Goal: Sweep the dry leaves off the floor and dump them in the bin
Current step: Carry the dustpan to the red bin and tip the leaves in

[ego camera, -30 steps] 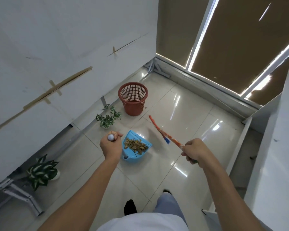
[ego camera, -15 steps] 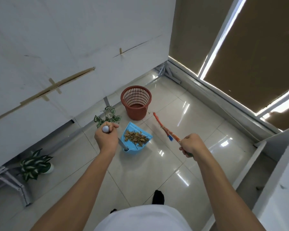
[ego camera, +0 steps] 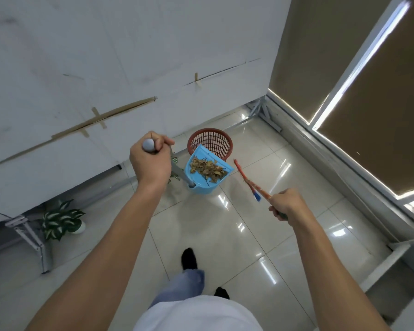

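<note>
My left hand (ego camera: 151, 161) grips the top of the dustpan's grey handle (ego camera: 178, 173). The blue dustpan (ego camera: 201, 186) is lifted off the floor, and its front lip overlaps the near rim of the red mesh bin (ego camera: 215, 142). A heap of dry brown leaves (ego camera: 207, 168) lies inside the pan. My right hand (ego camera: 286, 203) holds the orange broom handle (ego camera: 246, 180), which slants up toward the bin's right side. The broom's head is out of sight.
A white partition wall (ego camera: 105, 68) runs along the left, with metal feet (ego camera: 34, 240) and a potted plant (ego camera: 61, 219) at its base. Another small plant (ego camera: 176, 174) sits behind the dustpan handle. Blinds cover the window on the right. My feet stand on glossy tiles (ego camera: 225, 235).
I have stepped closer to the bin. My left hand has lifted the dustpan up and forward until its lip reaches the bin's rim. The broom moved along with my right hand.
</note>
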A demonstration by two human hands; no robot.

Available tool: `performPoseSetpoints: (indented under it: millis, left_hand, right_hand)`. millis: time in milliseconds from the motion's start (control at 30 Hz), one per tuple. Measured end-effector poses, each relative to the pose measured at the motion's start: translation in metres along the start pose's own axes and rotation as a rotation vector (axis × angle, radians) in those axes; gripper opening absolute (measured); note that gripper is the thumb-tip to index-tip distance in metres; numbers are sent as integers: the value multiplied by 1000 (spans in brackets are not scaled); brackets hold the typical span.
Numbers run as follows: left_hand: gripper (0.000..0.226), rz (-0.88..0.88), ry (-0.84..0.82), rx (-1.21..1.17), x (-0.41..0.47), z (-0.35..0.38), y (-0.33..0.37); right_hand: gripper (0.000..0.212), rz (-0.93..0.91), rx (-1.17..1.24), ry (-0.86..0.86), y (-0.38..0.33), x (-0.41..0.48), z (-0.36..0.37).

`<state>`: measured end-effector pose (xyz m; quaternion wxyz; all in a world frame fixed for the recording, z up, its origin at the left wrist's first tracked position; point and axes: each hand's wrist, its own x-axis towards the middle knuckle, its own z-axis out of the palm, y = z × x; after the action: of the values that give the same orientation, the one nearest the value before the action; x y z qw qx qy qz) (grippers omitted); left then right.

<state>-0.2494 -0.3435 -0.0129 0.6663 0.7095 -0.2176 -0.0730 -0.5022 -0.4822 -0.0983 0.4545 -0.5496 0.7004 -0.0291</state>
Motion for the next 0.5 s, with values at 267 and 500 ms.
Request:
performPoseSetpoints:
  millis: [267, 500]
  left_hand:
    - [41, 112, -31, -57, 71, 37, 22]
    - [43, 234, -174, -32, 115, 68, 9]
  right_hand:
    - [14, 34, -1, 10, -38, 38, 1]
    - [13, 67, 40, 28, -75, 63, 13]
